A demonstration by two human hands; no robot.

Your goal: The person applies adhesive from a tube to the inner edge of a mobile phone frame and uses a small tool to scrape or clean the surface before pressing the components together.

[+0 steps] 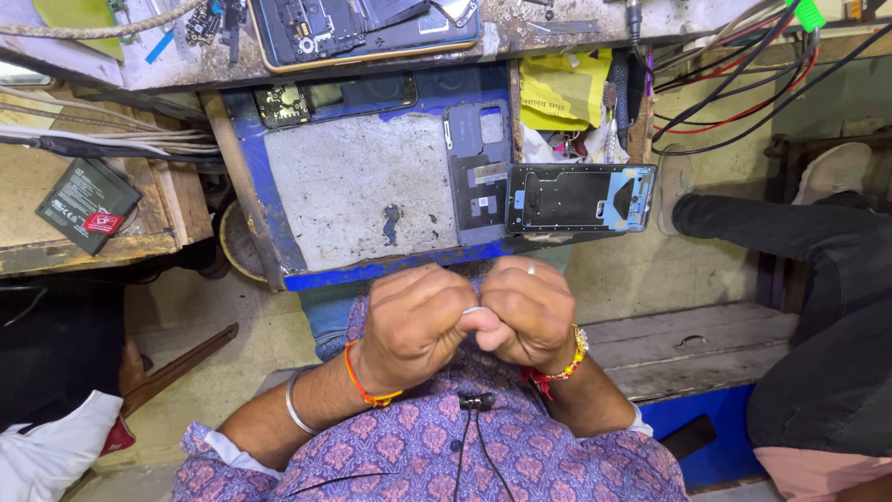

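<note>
My left hand (409,321) and my right hand (530,311) are curled close together in front of my chest, knuckles up, their fingertips meeting on a small pale thing (476,311) that is mostly hidden between them. What it is I cannot tell. Just beyond my hands, at the near edge of a blue-rimmed drawer (372,270), lies an opened phone frame (581,198), black inside with a light blue edge. Beside it rests a grey phone back cover (478,172).
A dismantled phone (362,28) lies on the worn bench above the drawer, with another phone board (334,96) below it. A black battery (86,204) sits on the left shelf. Cables (743,84) hang at upper right. Another person's dark-trousered leg (799,242) stretches in from the right.
</note>
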